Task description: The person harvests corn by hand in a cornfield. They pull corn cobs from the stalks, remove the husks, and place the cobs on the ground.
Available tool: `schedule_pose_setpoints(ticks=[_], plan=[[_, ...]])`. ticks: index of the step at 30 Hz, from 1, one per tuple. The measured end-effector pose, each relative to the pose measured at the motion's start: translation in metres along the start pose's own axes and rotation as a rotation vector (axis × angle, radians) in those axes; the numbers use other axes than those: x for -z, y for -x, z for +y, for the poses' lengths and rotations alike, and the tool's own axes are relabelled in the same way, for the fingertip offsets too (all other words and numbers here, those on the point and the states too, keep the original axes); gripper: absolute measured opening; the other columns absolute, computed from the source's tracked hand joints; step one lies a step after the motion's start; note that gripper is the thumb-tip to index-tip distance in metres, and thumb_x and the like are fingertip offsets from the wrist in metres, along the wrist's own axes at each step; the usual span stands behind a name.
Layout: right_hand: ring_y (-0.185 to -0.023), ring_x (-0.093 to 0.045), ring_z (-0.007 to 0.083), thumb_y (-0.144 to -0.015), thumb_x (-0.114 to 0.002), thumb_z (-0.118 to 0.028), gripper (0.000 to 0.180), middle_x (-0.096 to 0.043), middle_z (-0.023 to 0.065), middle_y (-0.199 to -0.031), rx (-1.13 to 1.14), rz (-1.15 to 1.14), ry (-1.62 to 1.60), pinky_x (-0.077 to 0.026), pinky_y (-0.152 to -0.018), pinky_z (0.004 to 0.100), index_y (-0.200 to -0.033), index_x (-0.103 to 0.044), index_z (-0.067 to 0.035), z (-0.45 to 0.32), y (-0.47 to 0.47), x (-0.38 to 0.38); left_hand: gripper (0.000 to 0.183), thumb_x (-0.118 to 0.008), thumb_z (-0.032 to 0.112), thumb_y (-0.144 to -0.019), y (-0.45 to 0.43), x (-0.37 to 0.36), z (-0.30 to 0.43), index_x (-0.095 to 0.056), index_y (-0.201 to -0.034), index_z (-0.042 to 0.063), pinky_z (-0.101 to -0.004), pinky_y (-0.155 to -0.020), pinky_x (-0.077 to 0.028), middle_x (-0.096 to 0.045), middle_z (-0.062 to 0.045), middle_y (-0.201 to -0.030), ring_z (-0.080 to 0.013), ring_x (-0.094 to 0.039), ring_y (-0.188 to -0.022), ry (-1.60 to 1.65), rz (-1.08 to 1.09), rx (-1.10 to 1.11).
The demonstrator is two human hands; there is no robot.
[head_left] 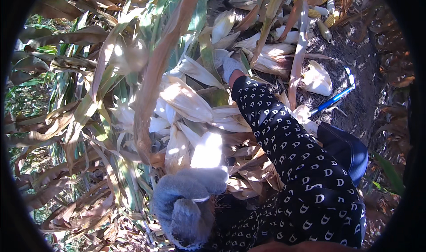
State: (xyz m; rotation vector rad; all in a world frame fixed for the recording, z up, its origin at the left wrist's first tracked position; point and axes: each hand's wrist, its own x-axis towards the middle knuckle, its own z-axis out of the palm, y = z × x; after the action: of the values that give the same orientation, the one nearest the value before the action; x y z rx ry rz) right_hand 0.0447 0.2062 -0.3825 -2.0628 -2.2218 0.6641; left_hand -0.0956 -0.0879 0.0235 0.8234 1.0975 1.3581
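Note:
Both hands wear pale knitted gloves. My left hand point(186, 205) is low in the view with its fingers curled, just below a glaringly sunlit pale husk point(208, 150); whether it grips anything is unclear. Farther up, my right hand point(231, 68) reaches in among dry corn husks, beside a pale husk piece point(219, 56); its fingers are partly hidden. Between the hands lie husk-covered corn ears, one large ear point(188, 100) among them. Another husked-over ear point(274, 57) is right of my right hand.
A sickle with a blue handle point(332, 100) lies on the soil at the right, near a loose husk point(318, 78) and my knee point(346, 152). Bare yellow corn ears point(331, 19) lie at the top right. Cornstalks and leaves point(80, 118) crowd the left; a long dry leaf point(163, 55) hangs close.

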Motion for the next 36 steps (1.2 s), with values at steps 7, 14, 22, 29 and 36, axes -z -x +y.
schedule_pose_setpoints(ticks=[7,14,22,29,36], plan=[[-0.124,-0.059,0.0277,-0.109,-0.040,-0.049,0.057,-0.064,0.0120,-0.137,-0.825,0.108,-1.745,-0.048,-0.103,0.0401,-0.137,-0.061,-0.005,-0.042,-0.034,-0.025,0.033,-0.064,0.037,-0.102,-0.010,-0.001,0.001,-0.061,-0.099,0.005,-0.0576,-0.093,-0.054,-0.064,-0.014,-0.098,-0.0331,-0.065,-0.095,0.199,0.119,0.185],[-0.141,-0.050,0.0332,-0.088,-0.065,-0.064,0.093,-0.050,0.0250,-0.153,-0.291,0.276,-1.044,-0.038,-0.116,0.0386,-0.146,-0.050,0.007,0.011,-0.107,-0.101,0.031,-0.062,0.037,-0.104,-0.021,-0.008,0.004,-0.058,-0.102,0.006,-0.0573,-0.097,-0.050,-0.064,-0.012,-0.099,-0.0303,-0.062,-0.101,0.333,0.006,0.234],[-0.134,-0.055,0.0270,-0.105,-0.048,-0.044,0.060,-0.057,0.0183,-0.146,0.160,0.128,-1.122,-0.045,-0.109,0.0384,-0.146,-0.052,0.000,0.024,-0.071,-0.078,0.031,-0.060,0.034,-0.104,-0.013,0.001,-0.003,-0.061,-0.110,0.003,-0.0410,-0.091,-0.052,-0.067,-0.014,-0.104,-0.0264,-0.063,-0.096,0.413,0.078,0.135],[-0.134,-0.055,0.0279,-0.105,-0.050,-0.040,0.059,-0.055,0.0193,-0.148,0.194,-0.220,-1.232,-0.045,-0.111,0.0403,-0.148,-0.048,0.000,0.010,0.090,0.017,0.033,-0.058,0.037,-0.105,-0.012,0.015,-0.019,-0.060,-0.112,0.006,-0.0577,-0.099,-0.055,-0.066,-0.012,-0.111,-0.0283,-0.067,-0.104,0.236,0.084,-0.050],[-0.135,-0.054,0.0289,-0.105,-0.053,-0.037,0.058,-0.052,0.0204,-0.149,0.614,-0.563,-1.350,-0.045,-0.113,0.0422,-0.149,-0.044,0.000,0.033,0.231,0.150,0.025,-0.059,0.022,-0.107,-0.039,-0.005,-0.024,-0.069,-0.111,0.000,-0.0313,-0.089,-0.051,-0.070,-0.007,-0.104,-0.0149,-0.064,-0.097,-0.304,0.077,-0.369]])
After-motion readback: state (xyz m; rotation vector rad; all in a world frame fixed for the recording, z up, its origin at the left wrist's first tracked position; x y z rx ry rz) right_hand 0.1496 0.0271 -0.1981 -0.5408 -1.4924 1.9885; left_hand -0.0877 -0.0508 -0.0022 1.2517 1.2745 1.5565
